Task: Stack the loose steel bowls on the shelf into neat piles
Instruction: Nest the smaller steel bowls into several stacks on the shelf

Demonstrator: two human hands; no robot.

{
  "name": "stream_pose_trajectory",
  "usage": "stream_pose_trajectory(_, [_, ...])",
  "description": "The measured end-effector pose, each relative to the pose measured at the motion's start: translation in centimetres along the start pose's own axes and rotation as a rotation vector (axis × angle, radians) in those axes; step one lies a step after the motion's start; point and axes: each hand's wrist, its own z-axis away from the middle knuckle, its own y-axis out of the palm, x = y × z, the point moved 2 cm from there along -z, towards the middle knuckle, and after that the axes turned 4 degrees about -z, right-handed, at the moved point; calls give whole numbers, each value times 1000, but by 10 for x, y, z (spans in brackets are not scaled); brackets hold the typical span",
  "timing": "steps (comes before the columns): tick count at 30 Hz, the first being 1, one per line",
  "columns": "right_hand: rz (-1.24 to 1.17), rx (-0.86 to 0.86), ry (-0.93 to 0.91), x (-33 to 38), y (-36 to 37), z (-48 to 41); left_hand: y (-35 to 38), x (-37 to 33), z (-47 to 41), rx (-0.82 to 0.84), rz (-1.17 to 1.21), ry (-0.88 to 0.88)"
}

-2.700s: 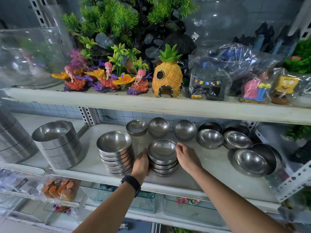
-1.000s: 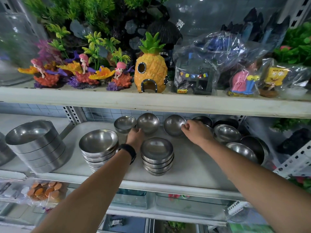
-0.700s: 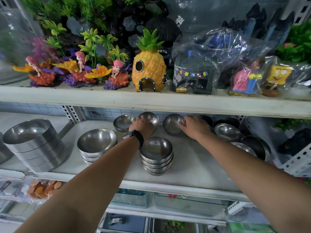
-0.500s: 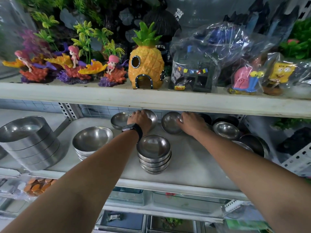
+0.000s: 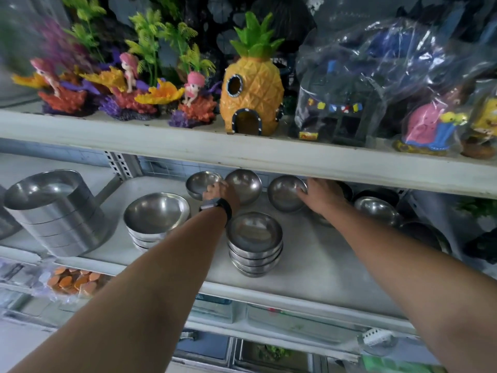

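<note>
While both hands are at the back of the middle shelf (image 5: 317, 267), the loose bowls lie in a row against the rear wall. Upright bowl (image 5: 199, 184), far left, mouth up. Two leaning bowls, left leaning bowl (image 5: 246, 185) and right leaning bowl (image 5: 285, 193), are tipped on edge with one round face toward the room; hollow or underside, I cannot tell. Being round they have no long axis, and their centre lines run forward and slightly up.

Left hand (image 5: 219, 191): fingers curled where the upright bowl meets the left leaning bowl. Whether they pinch a rim, I cannot tell. Right hand (image 5: 324, 195): fingers close together, hooked over the right leaning bowl's right rim.

More loose bowls (image 5: 376, 208) sit to the right. A small stack (image 5: 254, 240) stands near, just under the left forearm, a wider stack (image 5: 156, 216) to its left, and straight-sided pans (image 5: 53, 208) beyond.

Risks, as I judge them:
- A bowl on edge can roll or skid once lifted from one side only.
- The left forearm may clip the small stack on the way back and topple it.
- Knuckles run close under the upper shelf (image 5: 242, 154); lifting high could knock a bowl loose.
</note>
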Motion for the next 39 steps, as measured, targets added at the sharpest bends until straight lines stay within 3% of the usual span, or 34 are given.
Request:
stream_pose_trajectory(14, [63,-8,18,10,2,-16,21,13,-26,128,202,-51])
stream_pose_trajectory(18, [117,-37,43,2,12,-25,75,17,-73,184,350,-69])
stream_pose_trajectory(21, [168,-41,60,1,15,-31,70,14,-61,180,459,-87])
stream_pose_trajectory(30, [278,100,39,12,24,-36,49,15,-42,178,416,-51])
stream_pose_trajectory(39, [266,114,121,13,33,-35,51,9,-40,205,439,-91])
